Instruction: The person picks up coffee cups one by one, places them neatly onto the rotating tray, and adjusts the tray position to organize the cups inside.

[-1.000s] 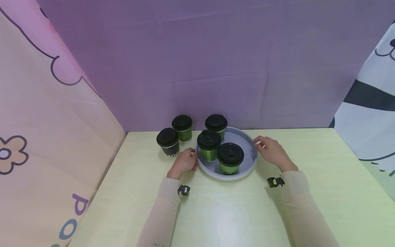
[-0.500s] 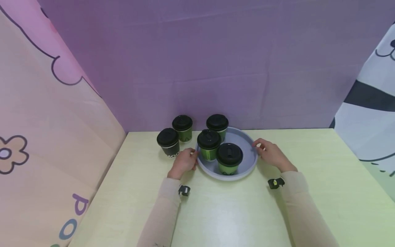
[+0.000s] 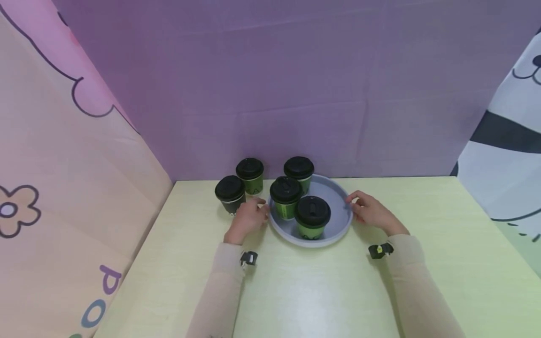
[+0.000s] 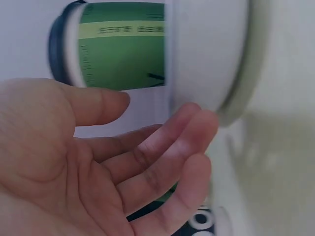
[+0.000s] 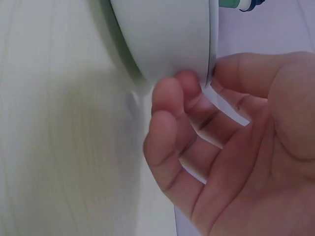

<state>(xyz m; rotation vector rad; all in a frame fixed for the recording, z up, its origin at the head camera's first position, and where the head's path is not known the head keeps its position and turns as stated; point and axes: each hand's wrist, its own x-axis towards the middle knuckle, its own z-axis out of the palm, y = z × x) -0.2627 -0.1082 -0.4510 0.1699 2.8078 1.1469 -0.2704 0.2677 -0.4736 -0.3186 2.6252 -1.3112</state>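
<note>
One pale table [image 3: 287, 291] spans the lower frame, a round grey tray [image 3: 338, 211] at its upper middle. Right of centre, the right hand [image 3: 374, 213] pinches the tray's rim; left of centre, the left hand [image 3: 247, 218] has thumb and fingers parted beside it. Three black-lidded green cups [image 3: 313, 218] stand on the tray, another green cup [image 3: 250, 175] and a dark cup [image 3: 231, 194] to its left.
</note>
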